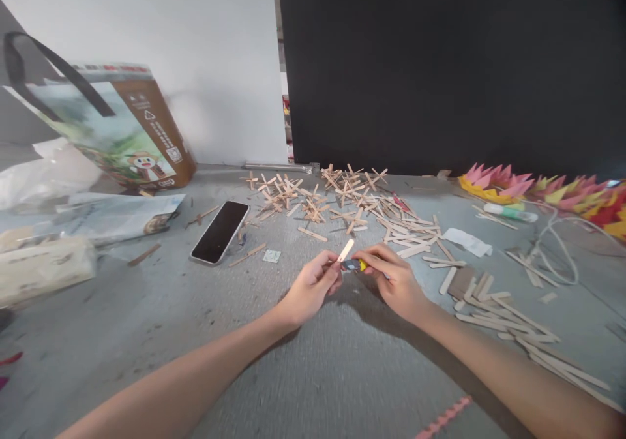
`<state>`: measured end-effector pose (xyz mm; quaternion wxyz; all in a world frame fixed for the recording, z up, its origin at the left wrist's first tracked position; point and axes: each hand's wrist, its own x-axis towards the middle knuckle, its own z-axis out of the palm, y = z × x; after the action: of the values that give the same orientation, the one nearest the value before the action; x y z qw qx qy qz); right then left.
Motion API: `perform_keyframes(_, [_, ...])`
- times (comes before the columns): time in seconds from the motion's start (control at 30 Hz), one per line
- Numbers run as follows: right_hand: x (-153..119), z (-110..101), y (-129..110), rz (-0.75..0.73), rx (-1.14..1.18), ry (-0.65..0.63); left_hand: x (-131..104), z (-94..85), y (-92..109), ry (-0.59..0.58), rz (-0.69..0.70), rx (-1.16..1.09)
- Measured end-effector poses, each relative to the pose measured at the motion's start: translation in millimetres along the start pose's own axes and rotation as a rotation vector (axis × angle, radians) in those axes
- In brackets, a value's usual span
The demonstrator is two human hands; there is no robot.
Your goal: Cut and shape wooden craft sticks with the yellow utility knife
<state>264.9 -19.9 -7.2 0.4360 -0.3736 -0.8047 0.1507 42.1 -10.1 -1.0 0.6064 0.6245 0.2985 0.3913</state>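
Near the middle of the view, my left hand [313, 285] pinches a pale wooden craft stick [345, 250], whose end sticks up past the fingers. Close beside it on the right, my right hand [394, 278] has its fingers closed on a small yellow and dark tool [353, 265]. The tool's dark end reaches to the left fingertips, at the lower part of the stick. Its exact kind is too small to tell. Beyond the hands lies a pile of crossed wooden sticks [313, 205], and more loose sticks [508, 315] are scattered to the right.
A black phone [221, 232] lies left of the sticks. Behind it on the left stand a printed bag [132, 126] and plastic packaging [44, 171]. Pink and yellow paper pieces [496, 188], a glue tube [511, 213] and a white cable [550, 230] are at the right.
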Motion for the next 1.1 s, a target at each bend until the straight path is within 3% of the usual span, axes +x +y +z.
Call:
perform_keyframes(0.4, [-2.3,-0.2,0.8,0.013,-0.005,-0.019,-1.4,3.0,8.6,-0.007,-0.021,-0.009])
perform_keyframes(0.7, [1.3,-1.7,-3.6,0.014,-0.025,-0.002,-0.1,-1.7,2.2,0.002,-0.018,0.049])
perform_keyframes(1.1, [2.6,-2.1,-1.3,-0.005,-0.031,0.015,4.2,-5.3,0.6,-0.049,-0.063,-0.038])
